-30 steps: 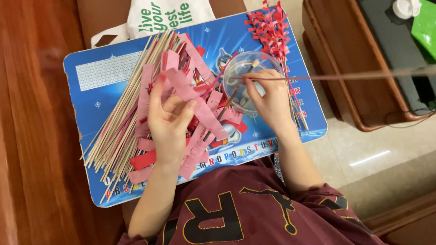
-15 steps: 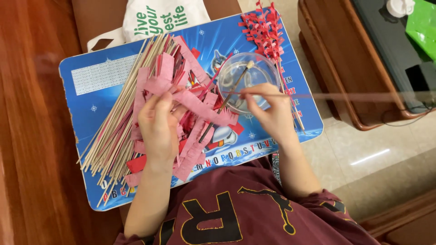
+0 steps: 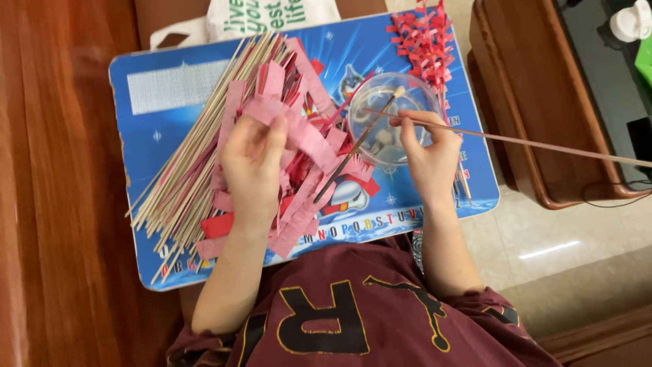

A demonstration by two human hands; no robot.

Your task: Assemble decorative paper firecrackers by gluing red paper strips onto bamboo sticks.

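Seated at a blue lap tray [image 3: 170, 136], a person pinches a thin bamboo stick [image 3: 516, 141] in the closed fingers of the right hand [image 3: 428, 153], just over a clear bowl [image 3: 394, 119]. The stick's long axis runs left to right, its free end pointing far right past the tray's edge. The left hand [image 3: 251, 166], fingers curled shut, grips a fringed pink paper strip [image 3: 299, 132] atop the paper pile, left of the bowl. A brush [image 3: 356, 146] leans in the bowl.

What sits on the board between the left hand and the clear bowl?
In the head view, between the left hand and the clear bowl lie pink fringed paper strips and a brush leaning from the bowl across them.
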